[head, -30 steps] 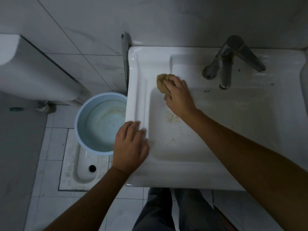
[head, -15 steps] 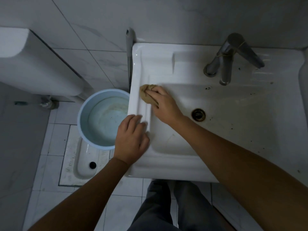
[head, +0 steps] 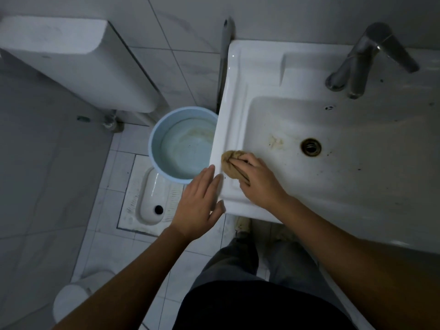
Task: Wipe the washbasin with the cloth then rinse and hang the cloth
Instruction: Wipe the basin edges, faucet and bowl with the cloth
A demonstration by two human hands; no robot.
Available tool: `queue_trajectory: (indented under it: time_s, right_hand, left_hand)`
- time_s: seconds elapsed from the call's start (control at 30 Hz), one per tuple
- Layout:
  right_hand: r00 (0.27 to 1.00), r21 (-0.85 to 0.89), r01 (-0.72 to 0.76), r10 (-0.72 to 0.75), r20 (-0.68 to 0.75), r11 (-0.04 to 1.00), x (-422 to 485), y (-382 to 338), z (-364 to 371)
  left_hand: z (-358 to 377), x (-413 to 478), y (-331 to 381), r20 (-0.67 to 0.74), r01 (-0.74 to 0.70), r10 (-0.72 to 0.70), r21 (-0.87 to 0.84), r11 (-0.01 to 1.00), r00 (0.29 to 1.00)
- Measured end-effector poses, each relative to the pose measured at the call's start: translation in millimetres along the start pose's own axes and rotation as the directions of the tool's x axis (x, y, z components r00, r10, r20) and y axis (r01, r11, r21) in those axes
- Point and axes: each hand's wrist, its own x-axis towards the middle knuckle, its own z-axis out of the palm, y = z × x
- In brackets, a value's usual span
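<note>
While the right hand [head: 257, 181] is pressing a bunched tan cloth [head: 232, 166] onto the washbasin [head: 357, 186] rim's left ledge, fingers curled over it, the left hand [head: 198, 203] is lying flat and spread, holding nothing, just beside it at the rim's outer edge. Beyond the right hand's knuckles, the drain [head: 310, 146] and a yellowish stain [head: 276, 142] are showing in the bowl.
</note>
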Motion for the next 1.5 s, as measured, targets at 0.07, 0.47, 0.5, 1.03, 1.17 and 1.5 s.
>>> queue_trajectory:
  time_s: [0.07, 0.47, 0.5, 1.03, 1.17, 1.5]
  right_hand:
    - [1.0, -0.042, 0.002, -0.001, 0.029, 0.999, -13.6, -4.2, 2.0]
    - [0.977, -0.13, -0.038, 0.064, 0.202, 0.991, -52.8, -4.0, -39.3]
    - [0.986, -0.11, -0.068, 0.083, 0.145, 0.992, -50.6, -6.3, -36.8]
    - [0.997, -0.327, -0.024, 0.047, 0.061, 0.945, -71.8, -8.6, -17.0]
    - [0.987, -0.458, -0.152, 0.159, -0.022, 0.876, -106.0, 2.5, -37.0]
    - [0.797, -0.461, -0.604, 0.487, -0.358, 0.65, -183.1, 71.2, -91.2]
  left_hand:
    - [0.3, -0.3, 1.0, -0.001, 0.007, -0.007, -0.014, 1.0, 1.0]
    - [-5.2, -7.0, -4.6, -0.018, 0.018, -0.018, 0.01, 1.0, 1.0]
    - [-5.4, -9.5, -5.3, -0.025, 0.027, -0.026, 0.011, 1.0, 0.999]
    - [-6.6, -16.6, 2.9, -0.112, 0.007, -0.002, 0.052, 0.999, 0.994]
    - [3.0, -0.4, 20.9, -0.072, -0.115, 0.119, 0.066, 0.991, 0.99]
    - [34.6, 19.7, 85.0, -0.053, -0.27, 0.269, -0.007, 0.963, 0.962]
